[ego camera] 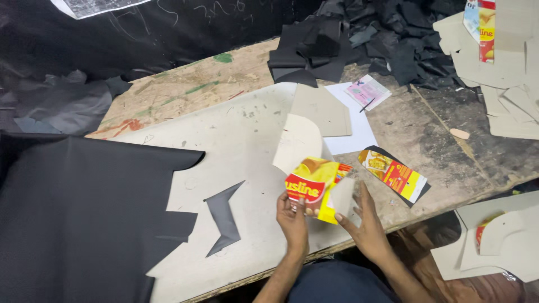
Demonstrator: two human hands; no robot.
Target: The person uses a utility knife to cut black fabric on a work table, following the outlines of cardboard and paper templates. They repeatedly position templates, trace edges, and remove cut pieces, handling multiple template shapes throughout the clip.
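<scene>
Two hands meet at the near edge of the table (pixel 247 134). The left hand (pixel 293 220) pinches the lower edge of a stack of cardboard templates (pixel 314 179), the top one printed red and yellow, with the thumb on its face. The right hand (pixel 368 224) is spread, its fingers resting against the pale grey back of a piece at the stack's right side; it steadies that piece and does not clasp it. The stack is lifted off the table and tilted toward the camera.

Just left of the hands lies a grey boomerang-shaped offcut (pixel 224 216) on a pale board. Further left, a large black sheet (pixel 78 219) with stepped cut-outs covers the table's end. Right of the hands, a printed template (pixel 396 174) lies on a black piece. Behind the stack a cream curved template (pixel 297 140) and a tan one (pixel 320 109) overlap white paper (pixel 353 134). Beyond these lies a small pink card (pixel 368 91). Farthest off, black scraps (pixel 359 39) are heaped, with more tan templates (pixel 505 73) at the far right.
</scene>
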